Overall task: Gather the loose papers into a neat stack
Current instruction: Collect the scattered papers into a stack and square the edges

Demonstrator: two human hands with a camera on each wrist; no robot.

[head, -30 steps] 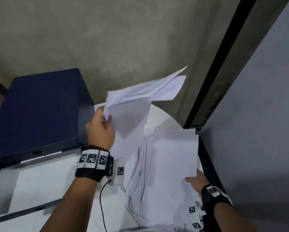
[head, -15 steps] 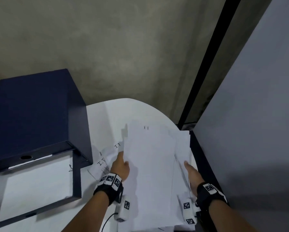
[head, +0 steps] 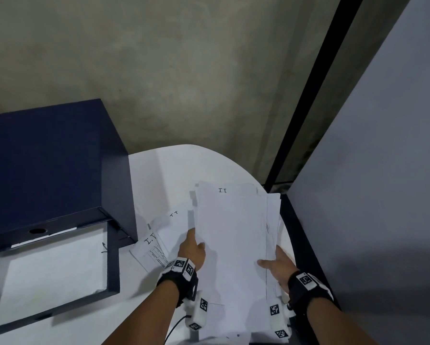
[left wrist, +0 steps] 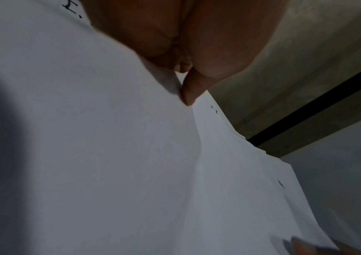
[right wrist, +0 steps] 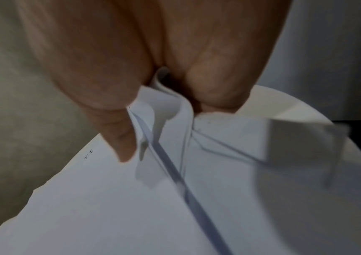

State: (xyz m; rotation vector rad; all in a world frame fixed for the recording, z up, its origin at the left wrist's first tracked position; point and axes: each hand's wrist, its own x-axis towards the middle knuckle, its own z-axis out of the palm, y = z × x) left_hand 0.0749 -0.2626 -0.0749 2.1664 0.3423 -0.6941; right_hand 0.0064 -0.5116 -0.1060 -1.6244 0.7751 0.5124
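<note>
1. On the white round-edged table (head: 159,170), toward its right side, lies the main pile of white paper sheets (head: 231,245). Its long axis runs near to far, and the top sheet's handwritten "I.T." heading sits at the far end.

2. Left hand (head: 192,252): fingers reach forward along the pile's left edge, thumb over the top sheet. The left wrist view shows one fingertip (left wrist: 189,96) pressed into the paper at that edge. Whether the rest of the fingers curl under, I cannot tell.

3. Right hand (head: 276,266): grasping the right edge of the pile. The right wrist view shows several sheet edges buckled up between thumb and fingers (right wrist: 219,86), so this is a pinch rather than a flat push.

4. Two stray white sheets with handwritten headings (head: 164,235) lie just left of the pile, skewed, fanning toward the dark navy lever-arch binder (head: 52,170) at far left. They are not yet joined to the pile.

5. Pile edges are ragged: sheets stick out at the right side and at the far end.

6. Step in hand, as I judge it: squaring the pile between both hands. To do it well, ease the right-hand pinch so the buckled edges flatten, press inward evenly from both long sides, then tap the near short end on the table. The strays want sweeping under or onto the pile, headings kept at the far end.
</note>
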